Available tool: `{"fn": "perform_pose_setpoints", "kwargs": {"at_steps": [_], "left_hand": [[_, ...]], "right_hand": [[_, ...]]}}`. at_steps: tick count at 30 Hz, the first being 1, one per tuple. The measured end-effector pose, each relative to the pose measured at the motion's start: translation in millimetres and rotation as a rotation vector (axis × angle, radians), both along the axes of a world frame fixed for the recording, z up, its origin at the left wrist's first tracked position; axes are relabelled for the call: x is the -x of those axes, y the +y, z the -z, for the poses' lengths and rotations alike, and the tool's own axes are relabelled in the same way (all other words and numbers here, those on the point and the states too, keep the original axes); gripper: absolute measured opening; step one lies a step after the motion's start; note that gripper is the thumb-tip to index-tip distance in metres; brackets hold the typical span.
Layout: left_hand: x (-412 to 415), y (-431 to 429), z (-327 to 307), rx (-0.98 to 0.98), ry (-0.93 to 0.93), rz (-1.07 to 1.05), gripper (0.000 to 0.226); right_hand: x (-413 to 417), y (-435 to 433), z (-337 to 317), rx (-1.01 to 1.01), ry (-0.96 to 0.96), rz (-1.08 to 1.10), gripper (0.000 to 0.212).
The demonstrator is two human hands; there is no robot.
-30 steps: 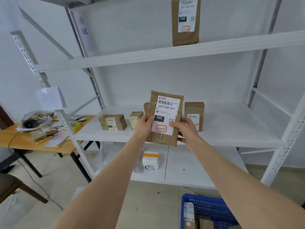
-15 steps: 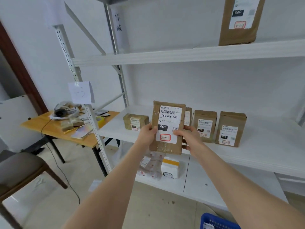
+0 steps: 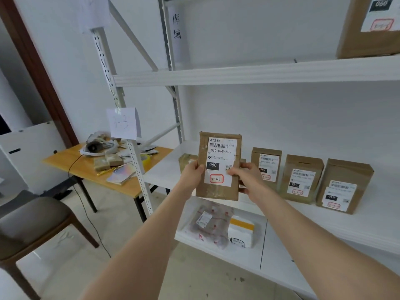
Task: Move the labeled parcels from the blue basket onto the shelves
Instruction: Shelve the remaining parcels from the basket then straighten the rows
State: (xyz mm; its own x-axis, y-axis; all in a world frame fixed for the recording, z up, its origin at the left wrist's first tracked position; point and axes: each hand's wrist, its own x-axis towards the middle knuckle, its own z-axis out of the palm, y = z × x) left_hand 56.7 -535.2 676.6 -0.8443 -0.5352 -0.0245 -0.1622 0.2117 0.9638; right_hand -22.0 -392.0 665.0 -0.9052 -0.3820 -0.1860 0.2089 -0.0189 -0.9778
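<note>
1. Far left: a chair (image 3: 32, 215) with a brown seat stands on the floor beside a wooden counter (image 3: 135, 188). The counter carries loose papers, a cable, a yellow tape roll (image 3: 144, 158) and small brown packets.
2. A white perforated upright (image 3: 135, 163) of the rack rises in front of the counter. A paper tag (image 3: 123, 123) marked "3-3" by hand hangs on it.
3. My left grip (image 3: 192, 175) curls round the left edge of the labeled parcel (image 3: 218, 191) at mid height, thumb on the front face.
4. The labeled parcel is a flat brown packet held upright between the two grips, its label facing me. The label reads "060-06B-A05", with a black "060" block and a red-framed handwritten mark. I see the parcel against the front edge of the middle shelf (image 3: 378, 215).
5. My right grip (image 3: 249, 177) pinches the parcel's right edge, thumb on the label beside the square code, fingers behind.
6. Behind the parcel's left side a small box (image 3: 186, 160) sits on the middle shelf, partly hidden.
7. To the right, three brown parcels stand upright in a row on the middle shelf, labels outward: the first parcel (image 3: 267, 164), the second parcel (image 3: 302, 178) and the third parcel (image 3: 344, 186).
8. On the lower shelf (image 3: 281, 256) a clear bagged parcel (image 3: 210, 224) lies just beside a white box (image 3: 241, 233) with a yellow band.
9. On the upper shelf (image 3: 259, 72), far right, stands a large brown parcel (image 3: 355, 40), cut off by the frame. The wall behind is white.
</note>
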Motion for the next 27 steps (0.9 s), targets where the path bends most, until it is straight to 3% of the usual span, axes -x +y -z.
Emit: {"fn": "perform_pose_setpoints", "kwargs": {"at_steps": [4,9,16,20,27], "left_hand": [[18,-43,-4,-0.051,0.005,0.051,0.025],[40,-112,-16,-0.026,0.011,0.112,0.03],[70,-202,-50,0.114,0.071,0.058,0.04],[79,-222,-76,0.124,0.133,0.085,0.026],[76,-224,-125,0.187,0.249,0.053,0.033]], "right_hand": [[13,-42,-2,-0.009,0.006,0.041,0.039],[22,-108,-14,-0.002,0.014,0.114,0.054],[24,-187,-55,0.053,0.094,0.228,0.05],[28,-207,-82,0.039,0.161,0.264,0.053],[27,-211,-127,0.054,0.268,0.273,0.053]]}}
